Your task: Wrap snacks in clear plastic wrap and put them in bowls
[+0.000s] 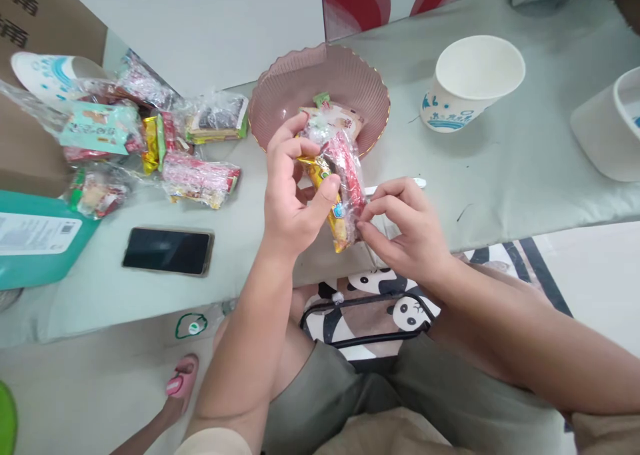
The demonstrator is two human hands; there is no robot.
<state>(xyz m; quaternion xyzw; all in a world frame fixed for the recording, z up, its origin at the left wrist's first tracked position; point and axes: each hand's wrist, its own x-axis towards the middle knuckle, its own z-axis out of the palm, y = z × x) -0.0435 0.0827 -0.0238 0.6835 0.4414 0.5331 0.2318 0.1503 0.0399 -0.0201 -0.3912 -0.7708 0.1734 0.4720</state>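
Observation:
My left hand (295,188) is closed around a plastic-wrapped bundle of snacks (345,168), with yellow and red packets showing through the clear film. The thumb presses on the yellow packet's side. At the bundle's lower right, my right hand (400,225) pinches the clear wrap between thumb and fingers. Just behind the bundle stands a pink ribbed bowl (275,91) with a gold rim. A pale snack packet (345,118) lies in it, partly hidden by the bundle. A thin white object (419,183) lies behind my right hand, mostly covered.
Several wrapped snack bundles (200,175) are piled at the left beside a tipped paper cup (47,78). A phone (169,250) lies near the table's front edge. Another paper cup (475,85) stands right of the bowl, with a white container (610,128) farther right. A person's foot in a pink slipper (184,381) shows below.

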